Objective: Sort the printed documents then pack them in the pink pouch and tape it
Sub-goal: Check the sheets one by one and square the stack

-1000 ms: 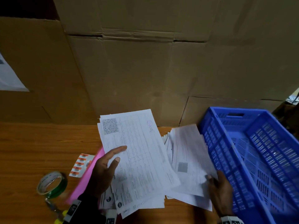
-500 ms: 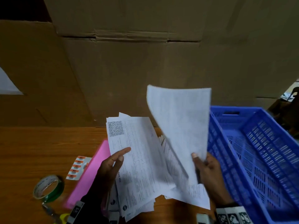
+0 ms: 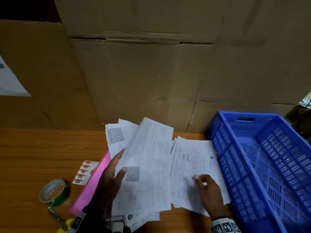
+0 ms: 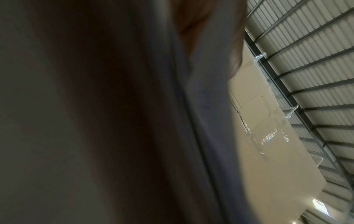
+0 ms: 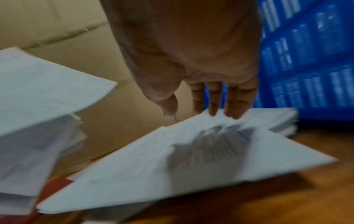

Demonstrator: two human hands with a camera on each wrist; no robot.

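Wooden tabletop [image 3: 42, 148] runs across the lower half of the head view, backed by a wall of brown cardboard cartons [image 3: 143, 78]. Furthest left on it stands a roll of green adhesive tape [image 3: 54, 192], on its edge, and just beside that lies a small sheet of orange-and-white stickers [image 3: 85, 172]. Next comes the flat pink plastic pouch [image 3: 94, 184], lying on the table and partly covered by the left hand [image 3: 109, 180] and the papers it carries. That hand grips a fanned sheaf of white printed documents [image 3: 144, 165], thumb on top beside a square code block, fingers underneath (the left wrist view shows only dark blur and a ribbed ceiling).

To the right, a second stack of white printed sheets [image 3: 193, 165] rests on the table, its far edge touching the blue perforated plastic crate [image 3: 262, 162]. Over this stack is the right hand [image 3: 208, 192]; in the right wrist view its straight fingers [image 5: 214, 100] point down with tips [image 5: 232, 116] on the top sheet [image 5: 172, 159], holding nothing. Everything there is motion-blurred.
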